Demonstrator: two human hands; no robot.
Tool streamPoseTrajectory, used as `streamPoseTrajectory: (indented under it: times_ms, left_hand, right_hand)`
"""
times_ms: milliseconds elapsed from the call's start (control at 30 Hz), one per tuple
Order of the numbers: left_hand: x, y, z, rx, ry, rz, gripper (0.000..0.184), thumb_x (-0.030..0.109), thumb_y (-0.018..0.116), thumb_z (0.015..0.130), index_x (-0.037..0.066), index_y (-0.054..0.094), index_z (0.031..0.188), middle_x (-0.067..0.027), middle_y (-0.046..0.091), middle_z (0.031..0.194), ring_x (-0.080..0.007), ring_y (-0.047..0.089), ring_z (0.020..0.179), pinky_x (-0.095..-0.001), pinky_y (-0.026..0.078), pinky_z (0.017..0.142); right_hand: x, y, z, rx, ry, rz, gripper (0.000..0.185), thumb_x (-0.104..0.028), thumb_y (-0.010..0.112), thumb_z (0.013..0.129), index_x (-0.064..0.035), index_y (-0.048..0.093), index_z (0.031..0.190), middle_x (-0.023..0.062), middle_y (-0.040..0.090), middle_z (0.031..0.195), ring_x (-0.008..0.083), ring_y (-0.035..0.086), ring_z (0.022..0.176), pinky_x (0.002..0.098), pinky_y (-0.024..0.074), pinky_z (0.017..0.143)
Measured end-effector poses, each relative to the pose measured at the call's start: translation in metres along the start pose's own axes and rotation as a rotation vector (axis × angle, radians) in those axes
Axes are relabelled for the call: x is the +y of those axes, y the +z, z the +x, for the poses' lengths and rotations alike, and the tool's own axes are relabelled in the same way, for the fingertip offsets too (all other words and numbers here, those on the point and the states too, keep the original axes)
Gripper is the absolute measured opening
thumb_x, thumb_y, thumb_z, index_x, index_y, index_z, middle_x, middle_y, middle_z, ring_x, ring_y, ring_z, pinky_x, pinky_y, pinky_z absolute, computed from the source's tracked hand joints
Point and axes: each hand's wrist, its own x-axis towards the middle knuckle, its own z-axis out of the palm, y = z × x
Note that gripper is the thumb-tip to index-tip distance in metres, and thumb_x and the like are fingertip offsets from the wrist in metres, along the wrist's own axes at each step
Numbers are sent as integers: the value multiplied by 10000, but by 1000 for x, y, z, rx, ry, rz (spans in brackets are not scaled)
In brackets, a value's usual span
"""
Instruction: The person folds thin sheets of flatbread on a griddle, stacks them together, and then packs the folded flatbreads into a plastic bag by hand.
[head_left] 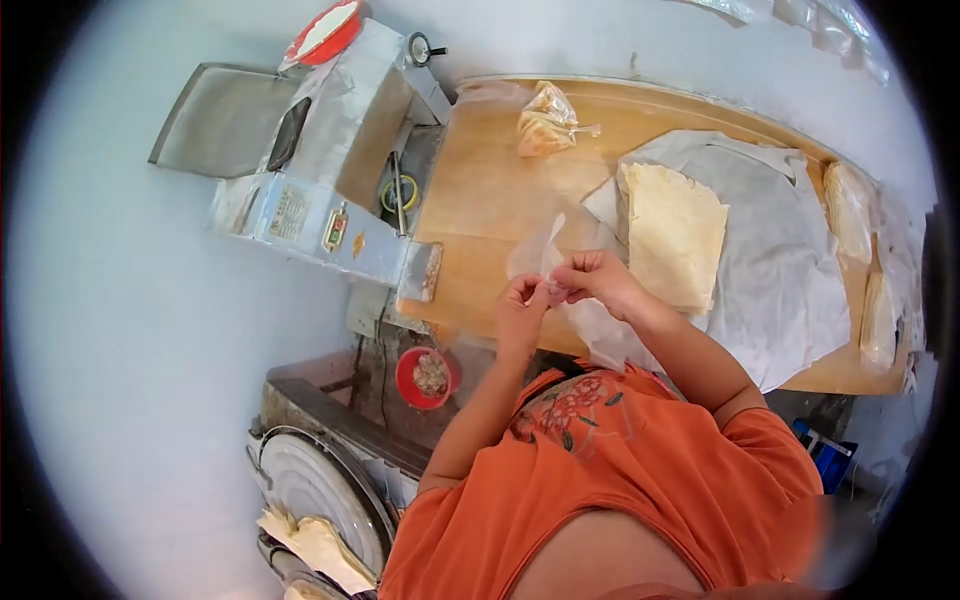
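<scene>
Both hands meet over the front part of the wooden table, pinching a thin translucent plastic bag (540, 248). My left hand (522, 308) has its fingertips closed on one part of the film. Close beside it, my right hand (600, 278) grips another part with thumb and fingers together. Part of the bag stands up above the fingers, and more whitish film hangs below the right wrist. Just right of my right hand lies a stack of pale yellow flat sheets (675, 235), resting on a grey-white cloth (785, 250).
A tied bag of orange-yellow food (546, 122) sits at the back of the wooden table (475, 190). On the left stands a machine (330, 215) with a red bowl of white powder (328, 32) on top. A red bucket (427, 378) and a round metal lid (322, 490) are lower left.
</scene>
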Motion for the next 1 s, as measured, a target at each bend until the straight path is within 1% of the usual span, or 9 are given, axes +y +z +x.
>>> streamPoseTrajectory:
  times_ms: [500,600,667,733,767,833,867,933,1000]
  left_hand:
    - [12,-4,2,171,-241,-390,96,104,506,888,40,551,943,-51,611,870,-147,603,759,-312,534,675]
    - [26,-5,2,272,-400,-739,169,146,461,908,42,548,1008,-97,624,923,-144,590,686,-305,536,644]
    - [26,-20,-1,208,-304,-955,216,155,449,903,32,541,1054,-98,626,951,-124,561,623,-251,509,583]
    - [55,-27,-1,380,-367,-844,187,138,472,882,24,543,1013,-46,601,826,-90,471,517,-198,411,460]
    - [52,-49,-4,150,-324,-908,165,140,482,881,35,551,988,-14,552,751,-86,457,525,-204,391,456]
    - [53,-93,-4,-73,-273,-964,144,142,493,880,45,559,963,18,503,676,-83,443,533,-210,371,453]
    - [56,-116,-3,-108,-214,-1032,118,141,510,879,53,556,945,42,458,647,-68,406,500,-201,333,420]
    - [65,-121,-4,-146,-149,-1096,95,140,527,879,62,552,927,67,412,618,-54,369,468,-192,295,387]
    - [84,-105,-9,250,-146,-736,106,169,567,875,74,546,918,70,414,624,-56,350,454,-204,268,371]
  right_hand:
    - [7,-8,8,-34,-92,251,161,-224,538,923,-68,575,938,68,643,910,141,609,760,292,506,722]
    - [-6,-9,-1,-63,-34,637,227,-273,493,945,-57,560,940,119,641,985,194,630,838,303,502,737]
    - [-5,-26,4,-51,59,1002,209,-252,471,953,-67,533,880,100,621,900,196,608,760,312,499,713]
    - [12,-61,17,-118,-118,1299,270,-278,461,956,-103,482,751,4,468,669,128,457,578,263,431,581]
    - [14,-80,21,-198,-179,1381,296,-284,457,958,-120,459,712,-23,397,608,111,389,526,247,394,532]
    - [13,-123,25,-172,-425,997,328,-282,453,961,-140,418,668,-46,355,571,85,336,490,226,326,472]
    - [7,-136,19,99,-512,845,351,-305,467,954,-155,372,652,-54,316,557,82,297,465,233,298,444]
    - [4,-165,19,18,-458,929,268,-263,479,952,-141,460,714,-53,349,562,75,324,466,229,316,454]
    - [-10,-148,13,555,-332,115,112,-167,509,925,-119,535,827,-38,467,622,75,431,529,223,387,527]
